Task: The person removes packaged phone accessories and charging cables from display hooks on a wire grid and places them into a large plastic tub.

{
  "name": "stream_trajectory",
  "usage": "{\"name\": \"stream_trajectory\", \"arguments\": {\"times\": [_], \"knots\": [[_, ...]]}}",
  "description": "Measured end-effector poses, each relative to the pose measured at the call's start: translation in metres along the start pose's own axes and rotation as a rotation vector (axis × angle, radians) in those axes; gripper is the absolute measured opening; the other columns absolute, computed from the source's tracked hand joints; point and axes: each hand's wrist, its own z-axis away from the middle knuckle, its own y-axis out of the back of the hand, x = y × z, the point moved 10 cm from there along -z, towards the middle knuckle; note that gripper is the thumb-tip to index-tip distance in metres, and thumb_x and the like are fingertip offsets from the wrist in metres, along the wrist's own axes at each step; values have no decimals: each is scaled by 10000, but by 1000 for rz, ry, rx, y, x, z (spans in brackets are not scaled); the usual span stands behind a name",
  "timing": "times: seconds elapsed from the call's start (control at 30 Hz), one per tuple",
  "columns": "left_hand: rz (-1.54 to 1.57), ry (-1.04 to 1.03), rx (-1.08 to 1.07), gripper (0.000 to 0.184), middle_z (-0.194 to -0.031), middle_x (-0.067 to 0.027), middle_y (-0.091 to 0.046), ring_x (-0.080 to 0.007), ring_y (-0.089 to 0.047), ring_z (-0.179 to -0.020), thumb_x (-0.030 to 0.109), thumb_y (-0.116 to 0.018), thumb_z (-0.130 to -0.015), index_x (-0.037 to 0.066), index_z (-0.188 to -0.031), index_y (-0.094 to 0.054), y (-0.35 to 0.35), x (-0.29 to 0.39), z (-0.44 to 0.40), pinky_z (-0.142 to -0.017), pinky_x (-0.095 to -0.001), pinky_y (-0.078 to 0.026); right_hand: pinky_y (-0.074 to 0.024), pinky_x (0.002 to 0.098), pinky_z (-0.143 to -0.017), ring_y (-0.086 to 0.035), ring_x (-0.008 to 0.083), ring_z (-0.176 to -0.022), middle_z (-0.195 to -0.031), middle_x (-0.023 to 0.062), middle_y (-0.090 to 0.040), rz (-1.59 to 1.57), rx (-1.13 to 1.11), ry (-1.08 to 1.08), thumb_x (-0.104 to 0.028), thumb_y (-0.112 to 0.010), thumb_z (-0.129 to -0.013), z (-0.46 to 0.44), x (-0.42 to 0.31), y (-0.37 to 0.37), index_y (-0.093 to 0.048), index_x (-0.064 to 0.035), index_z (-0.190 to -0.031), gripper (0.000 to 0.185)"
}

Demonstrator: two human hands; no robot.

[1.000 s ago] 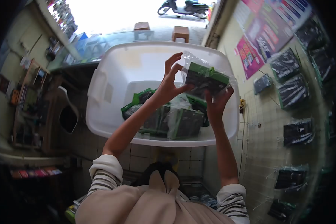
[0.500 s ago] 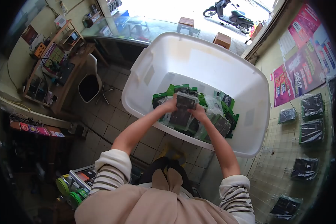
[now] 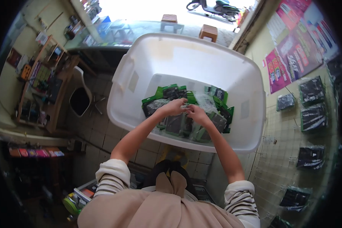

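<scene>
Inside a large white plastic tub (image 3: 245, 91) lie several green and black packages (image 3: 173, 92) in clear plastic. Above the pile, near its middle, my left hand (image 3: 174, 107) and my right hand (image 3: 197, 113) are close together, with fingers bent. Between their fingertips is a small bit of clear plastic (image 3: 185, 107), pinched from both sides. A dark wrapped package (image 3: 174, 123) sits just below the hands; whether the pinched plastic belongs to it cannot be made out.
Wrapped packages (image 3: 312, 116) hang on a wire grid at the right, below pink posters (image 3: 292, 62). At the left are a chair (image 3: 79, 100) and a wooden desk (image 3: 62, 91). Beyond the tub stand a glass counter (image 3: 148, 28), stools (image 3: 208, 32) and a motorbike (image 3: 216, 9).
The package held up earlier was lowered over the pile and is no longer raised between the hands. Both hands have moved closer together, and the head view has shifted.
</scene>
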Motion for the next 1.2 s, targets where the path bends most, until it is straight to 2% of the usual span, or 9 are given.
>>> {"name": "stream_trajectory", "arguments": {"times": [0.13, 0.2, 0.3, 0.37, 0.5, 0.6, 0.77, 1.0, 1.2], "knots": [[146, -373, 150, 424, -1144, -129, -463, -233, -460, -1048, 225, -523, -818, 39, -1175, -388, 34, 136, -8, -860, -346, -387, -457, 348, -688, -576, 262, -807, -965, 156, -556, -84, 416, 186, -80, -484, -800, 96, -94, 123, -497, 0, -1037, 251], [169, -518, 154, 404, -1151, -105, -458, -209, -435, -1074, 198, -520, -821, 57, -1178, -393, 44, 216, 1, -877, -359, -373, -428, 356, -743, -548, 251, -860, -985, 136, -539, 169, 668, 237, -77, -473, -805, 155, -118, 181, -493, -16, -1039, 243], [381, -773, 50, 368, -1176, -70, -436, -164, -391, -1116, 120, -495, -830, 54, -1178, -392, 33, 307, 1, -906, -339, -344, -399, 351, -792, -516, 243, -902, -988, 119, -526, 379, 1031, 295, -76, -464, -808, 240, -124, 246, -495, -24, -1023, 224], [504, -813, -10, 342, -1166, -67, -444, -155, -394, -1112, 130, -476, -841, 47, -1163, -400, 12, 341, -22, -902, -318, -343, -403, 326, -787, -508, 224, -907, -973, 111, -530, 228, 1172, 240, -61, -452, -808, 280, -93, 279, -495, -17, -1012, 213], [718, -768, -85, 329, -1128, -74, -469, -157, -431, -1063, 159, -477, -842, 41, -1141, -406, -62, 365, -131, -880, -295, -355, -426, 306, -785, -500, 192, -935, -1016, 128, -501, 2, 1303, 149, -71, -431, -821, 296, 9, 320, -457, 0, -1060, 250], [700, -667, -102, 356, -1101, -83, -484, -164, -452, -1027, 180, -501, -827, 37, -1137, -400, -120, 372, -211, -865, -286, -359, -412, 342, -816, -482, 237, -969, -1068, 157, -452, -114, 1348, 62, -114, -460, -813, 283, 84, 354, -394, -4, -1123, 335], [685, -572, -74, 397, -1119, -107, -461, -182, -448, -1028, 190, -524, -803, 34, -1142, -386, -178, 376, -312, -856, -284, -359, -350, 381, -866, -420, 288, -1010, -1104, 203, -375, -22, 1512, -12, -202, -528, -785, 253, 195, 425, -306, 23, -1163, 492], [611, -584, -57, 450, -1161, -125, -410, -202, -437, -1038, 149, -542, -782, 37, -1172, -348, -217, 385, -379, -844, -299, -367, -294, 392, -886, -358, 329, -1032, -1074, 220, -351, 156, 1753, -94, -305, -587, -745, 233, 237, 479, -272, 75, -1149, 637], [481, -716, -10, 477, -1175, -123, -395, -219, -437, -1042, 140, -560, -776, 40, -1186, -338, -228, 397, -396, -837, -315, -381, -363, 397, -749, -438, 327, -958, -1014, 232, -430, 274, 1783, -75, -332, -565, -763, 223, 234, 503, -409, 57, -961, 464]]}}
